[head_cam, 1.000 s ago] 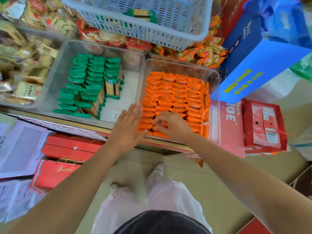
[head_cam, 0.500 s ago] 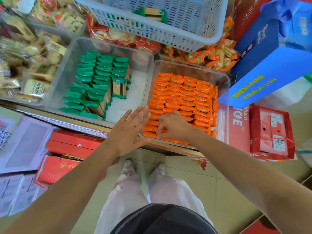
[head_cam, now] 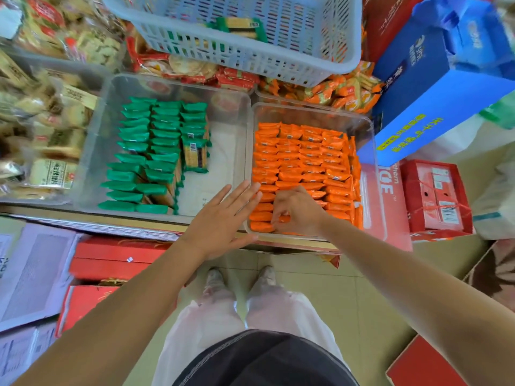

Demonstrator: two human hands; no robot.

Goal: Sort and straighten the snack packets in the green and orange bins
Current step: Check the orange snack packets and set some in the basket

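Nearest us, our left hand (head_cam: pixel 220 218) lies flat at eleven o'clock, fingers straight and spread, over the front edge of the counter (head_cam: pixel 83 218). Its fingertips reach the left wall of the orange bin (head_cam: pixel 312 115); we cannot tell whether they touch it. Our right hand (head_cam: pixel 299 211), at twelve o'clock, has its fingers curled and pinches one orange packet (head_cam: pixel 282 218) in the near left corner of that bin, hiding whatever lies beneath it.

Beyond it, the orange packets (head_cam: pixel 301 160) stand on edge in about four columns, with a few more wedged along the right wall. They are too tightly packed for us to count exactly.

At ten o'clock the green bin (head_cam: pixel 223 162) holds green packets (head_cam: pixel 139 146) in three columns against its left side. The right column is shorter and is fronted by one packet lying face up.

Farthest, at twelve o'clock, one slotted basket (head_cam: pixel 250 59), cut off by the top edge, holds one green-ended packet.
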